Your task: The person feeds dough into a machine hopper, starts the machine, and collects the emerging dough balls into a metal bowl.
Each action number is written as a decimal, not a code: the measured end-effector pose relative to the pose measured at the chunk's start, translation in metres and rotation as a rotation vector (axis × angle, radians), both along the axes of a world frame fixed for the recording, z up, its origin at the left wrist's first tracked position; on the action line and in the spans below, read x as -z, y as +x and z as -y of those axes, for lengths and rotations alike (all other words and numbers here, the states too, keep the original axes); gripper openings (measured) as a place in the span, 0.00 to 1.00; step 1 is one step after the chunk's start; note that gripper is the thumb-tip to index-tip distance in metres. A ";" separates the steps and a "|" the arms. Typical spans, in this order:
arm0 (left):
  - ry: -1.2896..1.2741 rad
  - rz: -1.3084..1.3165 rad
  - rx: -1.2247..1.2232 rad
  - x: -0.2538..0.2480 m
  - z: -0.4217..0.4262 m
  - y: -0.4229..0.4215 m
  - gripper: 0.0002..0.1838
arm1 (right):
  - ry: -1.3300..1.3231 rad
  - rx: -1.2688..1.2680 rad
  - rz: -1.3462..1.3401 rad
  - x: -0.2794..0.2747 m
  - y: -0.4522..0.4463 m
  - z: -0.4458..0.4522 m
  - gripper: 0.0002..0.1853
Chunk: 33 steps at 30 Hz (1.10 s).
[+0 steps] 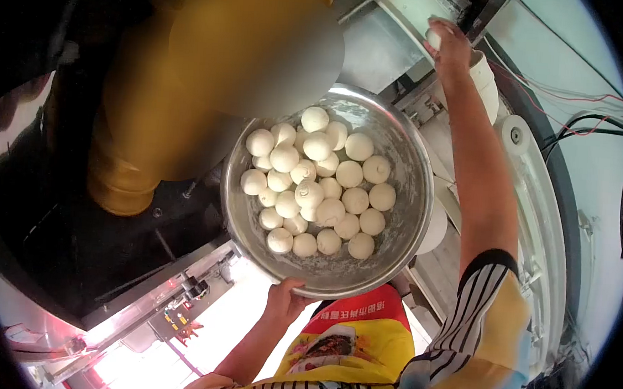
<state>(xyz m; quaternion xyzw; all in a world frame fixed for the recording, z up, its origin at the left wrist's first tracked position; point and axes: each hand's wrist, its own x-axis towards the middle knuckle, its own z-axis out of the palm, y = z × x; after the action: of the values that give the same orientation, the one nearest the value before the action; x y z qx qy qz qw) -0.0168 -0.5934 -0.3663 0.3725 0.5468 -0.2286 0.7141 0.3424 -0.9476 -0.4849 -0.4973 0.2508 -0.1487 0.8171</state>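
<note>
A wide metal bowl (410, 233) dusted with white powder holds many round white dough balls (349, 174), piled up in its middle and left part. My left hand (287, 300) is closed on the bowl's near rim. My right hand (451, 50) reaches far up to the upper right, fingers curled around a white dough ball (434, 35), beside a pale tray-like surface (406, 11) of a machine.
A large yellow shape (125, 147), partly blurred, stands left of the bowl over a dark surface (174, 218). White rounded machine parts (532, 201) run along the right. Loose cables (586, 129) hang by the wall. A yellow and red apron (345, 339) covers my front.
</note>
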 end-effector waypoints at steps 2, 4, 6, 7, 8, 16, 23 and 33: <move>-0.031 0.031 0.028 -0.001 -0.001 0.001 0.28 | -0.158 -0.323 0.131 -0.045 -0.035 -0.011 0.14; -0.004 0.017 0.024 0.002 0.001 0.008 0.30 | -0.549 -0.845 0.309 -0.064 -0.056 -0.013 0.13; 0.023 -0.028 0.028 -0.003 0.002 0.004 0.32 | -0.508 -0.671 0.074 -0.053 -0.050 -0.012 0.14; -0.041 0.020 0.014 0.010 -0.007 -0.006 0.33 | -0.495 -0.576 -0.031 -0.045 -0.040 -0.008 0.15; -0.035 0.020 0.015 0.010 -0.004 -0.003 0.33 | -0.329 -0.416 -0.024 -0.036 -0.029 -0.002 0.16; -0.017 0.012 0.001 0.003 0.001 -0.002 0.31 | 0.226 0.007 -0.182 0.025 0.020 0.008 0.31; -0.052 0.044 -0.009 0.005 -0.002 -0.004 0.28 | 0.212 -0.013 -0.200 0.020 0.021 0.008 0.36; 0.021 0.006 0.027 0.000 0.003 0.001 0.29 | 0.028 -0.081 0.010 -0.008 0.000 -0.004 0.20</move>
<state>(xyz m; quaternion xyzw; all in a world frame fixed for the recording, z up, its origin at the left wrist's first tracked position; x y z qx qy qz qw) -0.0161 -0.5962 -0.3659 0.3880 0.5419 -0.2313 0.7087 0.3428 -0.9434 -0.4765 -0.4950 0.2285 -0.1146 0.8304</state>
